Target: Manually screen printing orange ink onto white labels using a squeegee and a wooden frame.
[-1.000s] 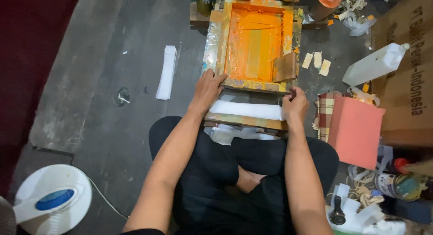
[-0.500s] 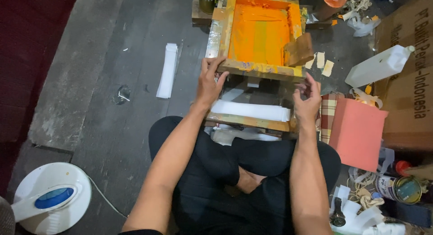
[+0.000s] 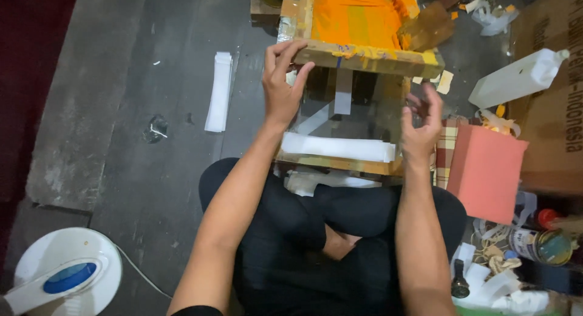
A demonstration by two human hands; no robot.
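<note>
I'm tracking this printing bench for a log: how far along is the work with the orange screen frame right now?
The orange-inked screen frame is tilted up off the base, gripped at its near edge by the left hand. The right hand hangs open beside it, holding nothing. A white strip lies underneath. More white strips wait on the floor; print quality cannot be judged.

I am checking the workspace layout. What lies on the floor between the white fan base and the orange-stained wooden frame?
In the head view, a white folded strip lies on the grey floor between the fan base and the frame, plus a small dark scrap.
</note>
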